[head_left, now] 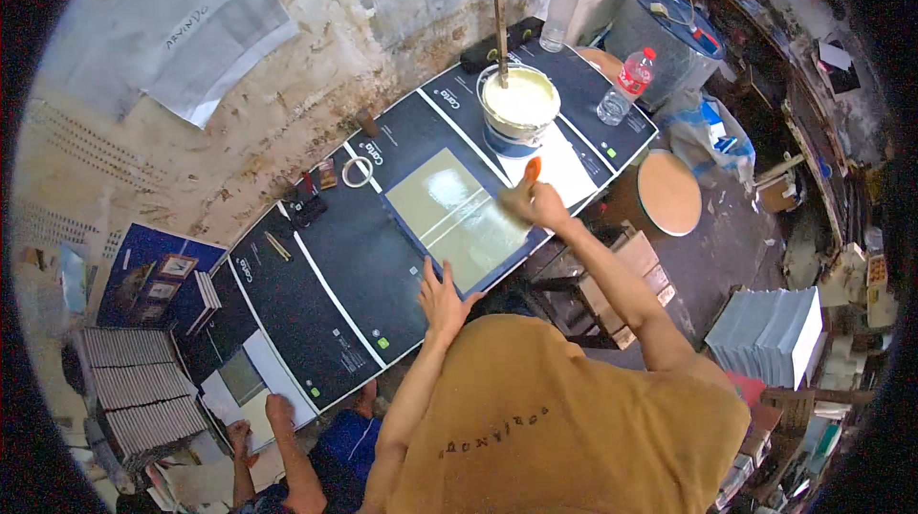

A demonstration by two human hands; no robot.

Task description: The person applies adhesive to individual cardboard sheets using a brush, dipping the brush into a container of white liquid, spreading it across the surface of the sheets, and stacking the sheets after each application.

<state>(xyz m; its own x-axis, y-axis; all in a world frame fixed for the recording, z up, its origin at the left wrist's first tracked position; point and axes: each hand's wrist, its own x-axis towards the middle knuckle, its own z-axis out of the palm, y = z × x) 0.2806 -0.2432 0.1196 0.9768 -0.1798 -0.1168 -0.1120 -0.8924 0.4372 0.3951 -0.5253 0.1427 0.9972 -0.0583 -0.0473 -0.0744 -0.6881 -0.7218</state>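
Note:
A dark blue cover sheet with greyish-green boards lies on the black tabletop, with pale strips between the boards and a wet shine on the surface. My left hand rests at its near edge, fingers spread and holding nothing. At its right side my right hand is closed round a wide brush with an orange handle. The brush's bristles are blurred over the board. Behind it stands a bucket of cream-coloured paste with a wooden stick upright in it, partly on white paper.
Two plastic bottles stand near the bucket. A tape roll lies by the wall edge. At lower left, a co-worker's hands hold a white sheet with a grey board. A round stool and stacked blocks stand at right.

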